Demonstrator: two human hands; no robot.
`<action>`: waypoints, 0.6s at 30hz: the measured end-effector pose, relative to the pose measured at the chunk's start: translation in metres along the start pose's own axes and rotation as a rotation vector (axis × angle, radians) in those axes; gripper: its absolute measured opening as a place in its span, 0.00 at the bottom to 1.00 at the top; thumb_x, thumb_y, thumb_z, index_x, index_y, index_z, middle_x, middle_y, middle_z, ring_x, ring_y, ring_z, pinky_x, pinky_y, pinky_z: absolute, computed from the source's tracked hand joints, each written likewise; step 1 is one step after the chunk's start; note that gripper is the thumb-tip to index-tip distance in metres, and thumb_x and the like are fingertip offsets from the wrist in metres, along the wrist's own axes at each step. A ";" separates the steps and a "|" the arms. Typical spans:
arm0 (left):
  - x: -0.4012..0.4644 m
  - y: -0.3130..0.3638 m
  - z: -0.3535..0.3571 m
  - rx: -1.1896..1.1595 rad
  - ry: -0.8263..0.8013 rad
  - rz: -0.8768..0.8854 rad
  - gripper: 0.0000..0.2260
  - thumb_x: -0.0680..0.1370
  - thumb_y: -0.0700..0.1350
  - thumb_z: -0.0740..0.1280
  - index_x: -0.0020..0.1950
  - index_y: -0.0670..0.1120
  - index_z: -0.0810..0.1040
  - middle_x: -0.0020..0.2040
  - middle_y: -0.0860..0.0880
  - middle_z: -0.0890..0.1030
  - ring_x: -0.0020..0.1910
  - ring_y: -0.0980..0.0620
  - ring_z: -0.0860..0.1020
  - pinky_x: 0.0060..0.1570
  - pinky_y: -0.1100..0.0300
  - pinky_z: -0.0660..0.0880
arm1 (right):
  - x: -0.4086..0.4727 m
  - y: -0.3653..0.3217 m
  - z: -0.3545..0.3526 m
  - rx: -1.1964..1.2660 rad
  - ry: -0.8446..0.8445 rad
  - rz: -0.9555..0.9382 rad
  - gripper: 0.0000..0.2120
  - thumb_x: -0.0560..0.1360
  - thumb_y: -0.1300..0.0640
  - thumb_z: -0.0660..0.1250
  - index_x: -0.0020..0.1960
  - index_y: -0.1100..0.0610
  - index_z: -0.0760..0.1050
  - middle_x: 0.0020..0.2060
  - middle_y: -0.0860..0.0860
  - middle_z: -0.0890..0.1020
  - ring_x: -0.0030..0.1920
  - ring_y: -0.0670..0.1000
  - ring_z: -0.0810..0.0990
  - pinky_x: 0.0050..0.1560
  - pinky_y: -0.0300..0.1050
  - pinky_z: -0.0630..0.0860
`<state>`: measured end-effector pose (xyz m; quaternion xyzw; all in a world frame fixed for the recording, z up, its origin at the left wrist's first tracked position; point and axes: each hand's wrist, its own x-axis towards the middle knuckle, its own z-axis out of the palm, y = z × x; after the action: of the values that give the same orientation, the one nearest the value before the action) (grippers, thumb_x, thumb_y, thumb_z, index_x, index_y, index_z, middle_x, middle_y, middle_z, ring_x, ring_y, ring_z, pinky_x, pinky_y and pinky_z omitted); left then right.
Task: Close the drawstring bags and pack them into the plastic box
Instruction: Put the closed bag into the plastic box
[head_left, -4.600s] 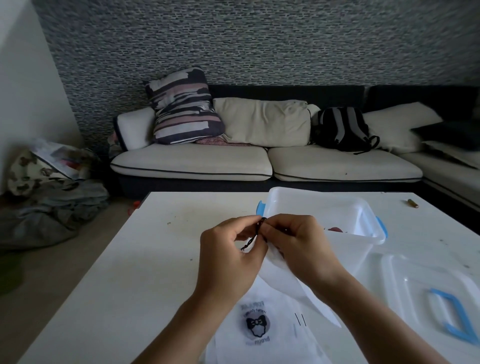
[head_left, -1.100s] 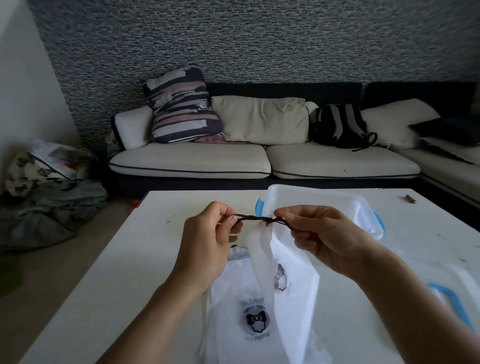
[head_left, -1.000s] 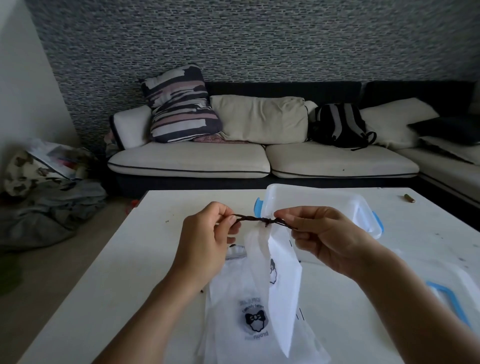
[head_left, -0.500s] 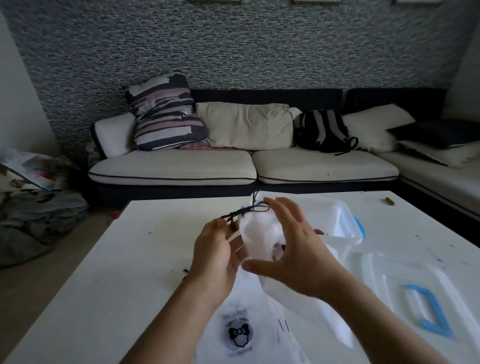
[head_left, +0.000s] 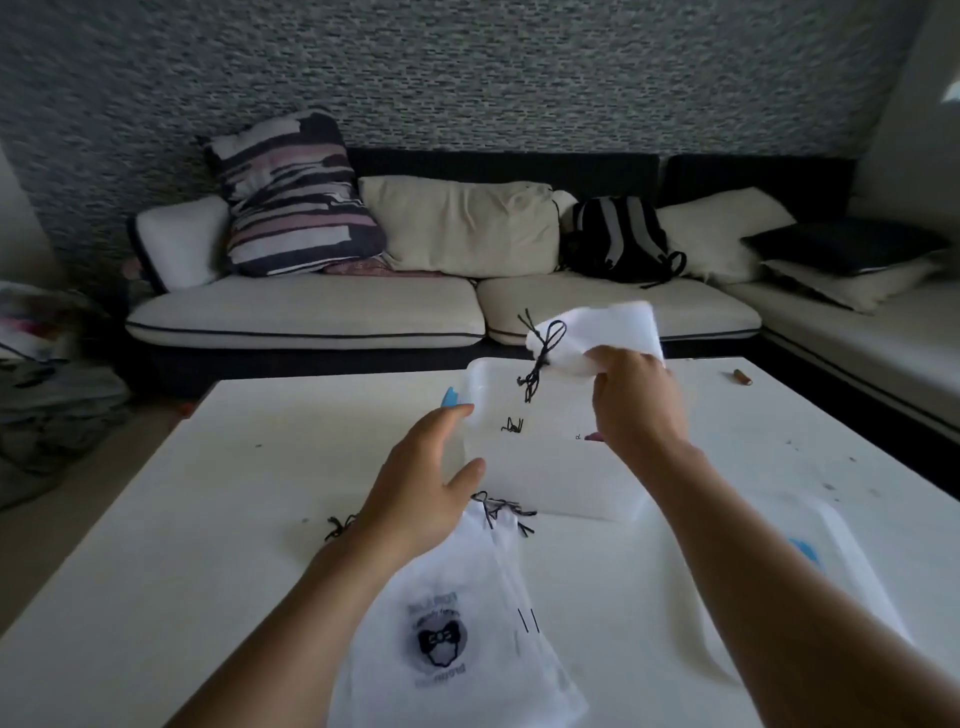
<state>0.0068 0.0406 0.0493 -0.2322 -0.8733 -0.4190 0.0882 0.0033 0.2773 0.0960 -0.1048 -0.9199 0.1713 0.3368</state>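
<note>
So one bag (head_left: 602, 338) has its cord pulled tight and knotted, and it's being held up just above the far side of the plastic box (head_left: 550, 467), near the middle of the frame. It's pinched along its lower edge by the right hand (head_left: 636, 400), fingers curled round the fabric, with the black cord (head_left: 543, 358) dangling down toward the box opening. A bit of black cord can be made out inside the box too, so at least one bag looks packed already, though how many can't be told. The left hand (head_left: 423, 488) is held loose with nothing in its grip, fingers relaxed, with its fingertips at the near left corner of the box; whether they touch the box can't be made out.

Still to be done: a stack of flat bags (head_left: 457, 613) is lying on the tabletop (head_left: 182, 545) in the lower middle, mouths still open from the look of it. The lid (head_left: 810, 571) is lying at the lower right, so it would probably be put on last.

Compared with half a second ago: the bag was gripped by both hands then, lower and closer in. Now it's been let go by the left hand and lifted out over the box by the right alone. About a second back the cord was still being pulled from both ends.
</note>
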 end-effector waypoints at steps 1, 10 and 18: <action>0.000 -0.006 0.000 0.080 -0.037 0.035 0.25 0.78 0.47 0.70 0.74 0.52 0.68 0.74 0.54 0.69 0.71 0.55 0.68 0.69 0.63 0.64 | 0.002 0.004 0.013 -0.031 -0.111 0.035 0.21 0.69 0.69 0.56 0.51 0.53 0.81 0.38 0.55 0.82 0.38 0.63 0.80 0.38 0.49 0.78; -0.010 -0.034 -0.015 0.380 -0.247 -0.028 0.29 0.80 0.52 0.67 0.79 0.52 0.60 0.78 0.52 0.61 0.74 0.50 0.66 0.70 0.58 0.65 | 0.042 -0.017 0.074 -0.570 -0.941 -0.081 0.14 0.78 0.66 0.56 0.60 0.62 0.76 0.56 0.57 0.78 0.55 0.57 0.79 0.49 0.47 0.75; -0.016 -0.053 -0.017 0.562 -0.729 -0.263 0.36 0.79 0.60 0.65 0.81 0.50 0.51 0.81 0.48 0.55 0.78 0.47 0.60 0.74 0.51 0.61 | 0.048 0.000 0.094 -0.155 -1.312 0.207 0.25 0.78 0.36 0.61 0.67 0.51 0.73 0.62 0.48 0.74 0.62 0.52 0.73 0.68 0.49 0.66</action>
<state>-0.0049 -0.0060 0.0178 -0.2188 -0.9488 -0.0655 -0.2183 -0.0941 0.2690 0.0568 -0.0905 -0.9288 0.1646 -0.3194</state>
